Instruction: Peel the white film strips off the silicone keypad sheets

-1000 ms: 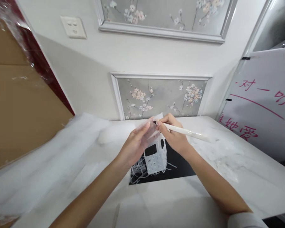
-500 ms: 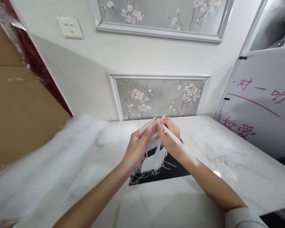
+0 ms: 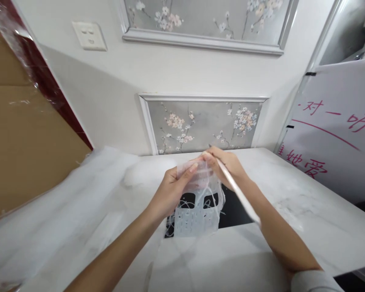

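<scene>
A translucent white plastic sheet [image 3: 197, 221] hangs below my hands, with rows of small slots and two larger squarish openings. My left hand [image 3: 173, 182] is closed on its upper left part, the thumb pressed on the front. My right hand [image 3: 223, 164] is closed round a slim white pen-like tool [image 3: 239, 190], held slantwise at the sheet's top right edge. Its dark tip pokes out above my fingers, and its kind I cannot make out. A thin pale strand [image 3: 211, 198] dangles from the sheet. Beneath lies a black mat [image 3: 234, 209] with thin pale strands, partly hidden by the sheet.
The white marbled table [image 3: 270, 182] meets a wall with framed flower panels [image 3: 205, 121]. Whitish, see-through wrapping [image 3: 88, 194] covers the left side near a large cardboard box [image 3: 24, 142]. A whiteboard [image 3: 337, 109] with red writing stands at the right.
The sheet, folded and bunched before, now hangs unfolded with its openings facing me. My right hand has shifted slightly right, and the tool points more steeply downward at its near end.
</scene>
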Demonstrator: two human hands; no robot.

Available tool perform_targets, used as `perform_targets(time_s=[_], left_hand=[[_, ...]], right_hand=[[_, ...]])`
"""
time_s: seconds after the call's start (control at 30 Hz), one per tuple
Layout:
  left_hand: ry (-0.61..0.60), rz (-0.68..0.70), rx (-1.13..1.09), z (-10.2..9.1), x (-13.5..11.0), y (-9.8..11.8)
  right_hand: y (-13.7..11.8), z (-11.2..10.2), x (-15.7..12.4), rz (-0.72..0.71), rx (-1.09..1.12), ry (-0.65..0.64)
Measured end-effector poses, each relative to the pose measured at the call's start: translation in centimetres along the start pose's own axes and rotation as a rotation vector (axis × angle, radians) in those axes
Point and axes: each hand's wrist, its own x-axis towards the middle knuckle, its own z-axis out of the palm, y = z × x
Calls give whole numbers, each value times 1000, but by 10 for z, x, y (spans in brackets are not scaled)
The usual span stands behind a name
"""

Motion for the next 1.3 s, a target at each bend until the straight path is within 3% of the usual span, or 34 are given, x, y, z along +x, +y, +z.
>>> perform_targets(time_s=[0.17,0.27,0.4,0.53,0.6,0.7,0.8,0.9,1.13,1.3], left_hand=[[178,215,256,0,2,-1],[227,389,397,2,1,-4],[228,699,601,2,-2,-9],[175,764,618,1,-2,-11],[170,700,568,-1,0,-11],[161,402,311,-4,6,-8],[111,21,-65,-10,14,-6],[49,-191,-316,-12,20,-10],[-120,-318,-522,0,21,-19],[-13,-249,-397,0,21,-20]], right_hand=[[9,9,4,30,-45,-25],[17,11,7,46,-34,-59],[29,14,9,75,-127,-40],[36,16,9,65,-119,-71],[36,16,9,55,-62,-131],[37,16,12,87,26,-149],[37,15,13,120,74,-37],[34,15,12,131,125,111],[27,11,9,123,123,169],[48,10,13,183,108,155]])
